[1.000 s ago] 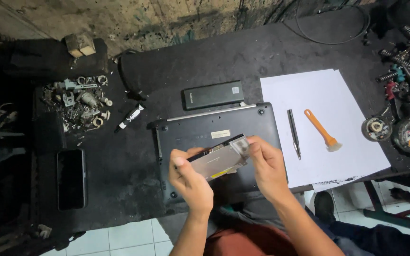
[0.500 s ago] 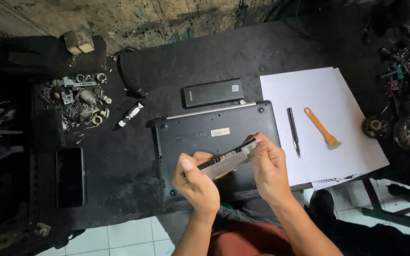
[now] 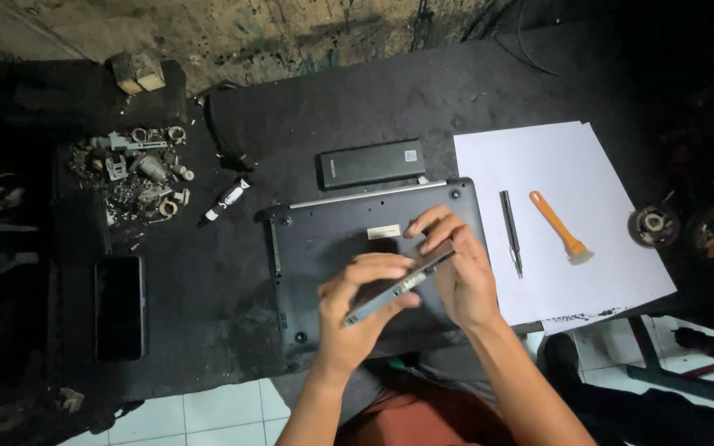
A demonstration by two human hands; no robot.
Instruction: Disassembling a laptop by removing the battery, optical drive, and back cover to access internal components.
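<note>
Head view showed one dark laptop [image 3: 349,264] lying bottom-up on the black table [image 3: 233,289], and two hands above it sharing one flat grey drive [image 3: 398,282]. On the white paper sheet [image 3: 564,165] lay one dark screwdriver [image 3: 511,233] and one orange brush [image 3: 561,227], near each other but apart. One black battery pack [image 3: 371,163] sat just beyond the laptop, one phone [image 3: 119,307] lay far left, and one heap of metal scrap [image 3: 138,173] sat beyond it. Left hand [image 3: 357,310] had its grip closed on the drive's lower end, fingers curled over the edge. Right hand [image 3: 460,272] pinched the upper end, tilted, above the laptop's base.
</note>
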